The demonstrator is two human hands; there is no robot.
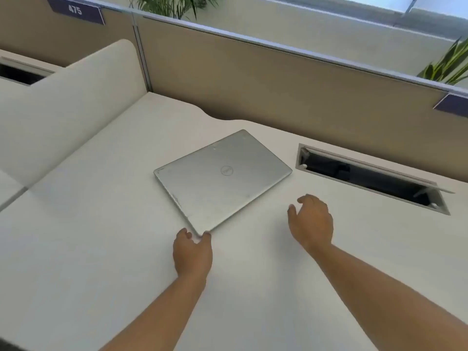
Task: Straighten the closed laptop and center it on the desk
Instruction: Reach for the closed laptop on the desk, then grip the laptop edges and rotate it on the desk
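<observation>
closed laptop is sat skewed mid-desk, long axis running near-left to far-right; its near corner is touched by the loosely open left hand, right hand held open, just right

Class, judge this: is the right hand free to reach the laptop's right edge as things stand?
Probably yes. The right hand hovers open beside the laptop, with only bare desk between them.

Tan cubicle partition, white side divider, potted plants, daylight
</observation>
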